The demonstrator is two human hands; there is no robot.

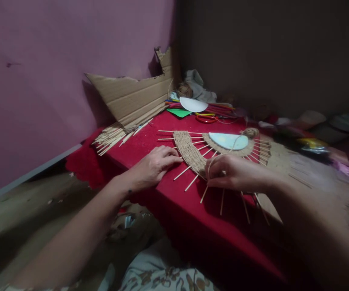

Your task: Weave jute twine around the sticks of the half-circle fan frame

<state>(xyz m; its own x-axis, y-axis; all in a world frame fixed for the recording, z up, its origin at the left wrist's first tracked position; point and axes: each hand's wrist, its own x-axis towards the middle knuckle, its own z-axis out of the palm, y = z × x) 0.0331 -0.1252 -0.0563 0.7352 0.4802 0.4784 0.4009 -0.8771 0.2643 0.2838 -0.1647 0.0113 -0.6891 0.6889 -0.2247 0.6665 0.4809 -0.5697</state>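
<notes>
A fan-shaped piece of thin wooden sticks (189,184) and woven jute twine lies on the red cloth. Its outer woven band (189,150) curves around a pale blue half-disc (227,141) edged with twine. My left hand (161,162) rests at the left side, fingers bent and pressed together over one stick's outer end, which they partly hide. My right hand (227,171) is closed in a pinch on a strand of jute twine (212,161) at the band's lower edge. This hand covers the right part of the band. A small twine bundle (250,133) sits beside the half-disc.
A torn cardboard sheet (138,97) leans by the wall, with a pile of loose sticks (110,138) before it. Behind the work are a white half-disc (194,105), red-handled scissors (206,118), green paper (179,112) and a twine ball (185,89). Plastic packets (314,144) lie at right.
</notes>
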